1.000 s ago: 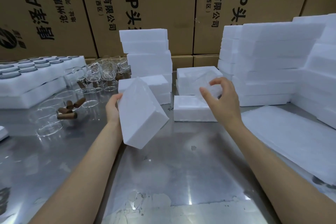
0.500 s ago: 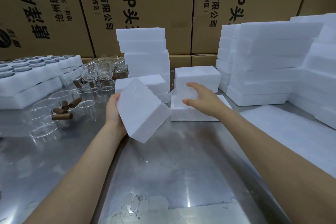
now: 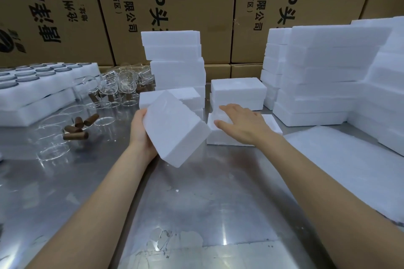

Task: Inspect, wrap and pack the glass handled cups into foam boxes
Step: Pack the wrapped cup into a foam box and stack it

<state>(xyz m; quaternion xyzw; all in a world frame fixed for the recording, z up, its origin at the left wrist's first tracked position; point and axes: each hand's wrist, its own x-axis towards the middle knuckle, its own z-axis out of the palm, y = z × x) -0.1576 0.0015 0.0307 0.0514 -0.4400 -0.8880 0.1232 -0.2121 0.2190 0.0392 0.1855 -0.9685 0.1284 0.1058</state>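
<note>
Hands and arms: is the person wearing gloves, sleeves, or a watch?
No. The left hand and right hand are bare, with no gloves and no rings that show. Both forearms are bare too, right to the bottom of the picture: no sleeves, watch or bracelet in view.

Stainless steel table (image 3: pixel 207 214): scuffed, reflective work surface. Cardboard cartons (image 3: pixel 179 6): a wall of brown boxes behind the table, printed with black Chinese characters and Latin letters, the print turned sideways. Brown cylindrical handles (image 3: pixel 75 131): several loose pieces lying together on the table at left, one resting across the others. Foam tray (image 3: pixel 43 105): white slab at far left, its upper face set with rows of dark round lids (image 3: pixel 26 74).
</note>
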